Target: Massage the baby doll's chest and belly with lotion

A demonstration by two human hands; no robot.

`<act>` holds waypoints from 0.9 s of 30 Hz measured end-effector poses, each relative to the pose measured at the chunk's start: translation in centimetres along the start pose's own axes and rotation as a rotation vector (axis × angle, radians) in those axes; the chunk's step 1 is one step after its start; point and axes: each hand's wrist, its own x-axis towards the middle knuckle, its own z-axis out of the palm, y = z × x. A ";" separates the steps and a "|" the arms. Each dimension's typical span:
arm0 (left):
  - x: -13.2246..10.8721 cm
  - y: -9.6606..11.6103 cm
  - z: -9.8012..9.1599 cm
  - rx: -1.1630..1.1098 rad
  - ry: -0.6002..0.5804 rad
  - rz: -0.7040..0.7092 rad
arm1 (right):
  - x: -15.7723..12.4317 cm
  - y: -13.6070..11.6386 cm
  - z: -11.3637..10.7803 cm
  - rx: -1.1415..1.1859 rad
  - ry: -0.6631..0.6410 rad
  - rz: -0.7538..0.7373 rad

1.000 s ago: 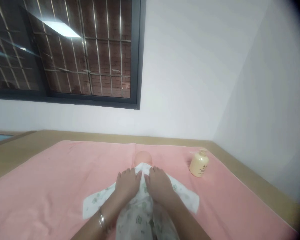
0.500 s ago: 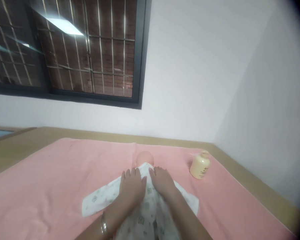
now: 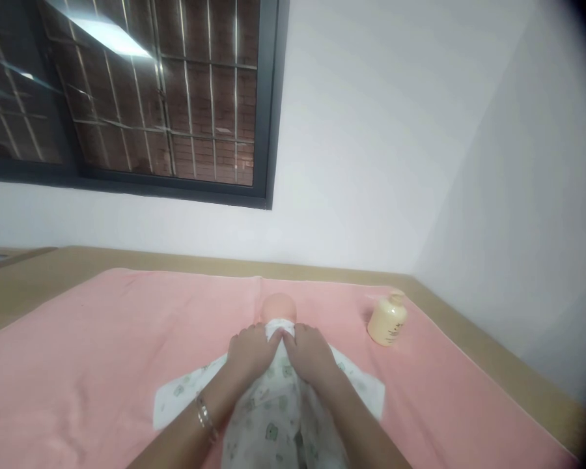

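A baby doll lies on a pink towel [image 3: 102, 339], its bare head [image 3: 279, 306] pointing away from me. It wears a white garment with small green prints [image 3: 268, 417], sleeves spread to both sides. My left hand [image 3: 249, 352] and my right hand [image 3: 310, 352] rest side by side on the doll's chest just below the neck. Their fingertips meet at the collar and seem to pinch the cloth there. A metal bracelet [image 3: 205, 417] sits on my left wrist.
A pale yellow pump bottle [image 3: 388, 319] stands on the towel to the right of the doll. The towel covers a wooden surface [image 3: 493, 352] set into a white wall corner. A barred dark window [image 3: 127, 98] is at the upper left.
My hands have slid up the doll's chest toward the neck and drawn together, fingers curling from flat onto the collar. The view shifted slightly.
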 end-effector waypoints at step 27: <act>1.2 -1.5 1.9 -0.057 0.014 -0.027 | 1.6 1.2 1.5 0.091 -0.062 0.137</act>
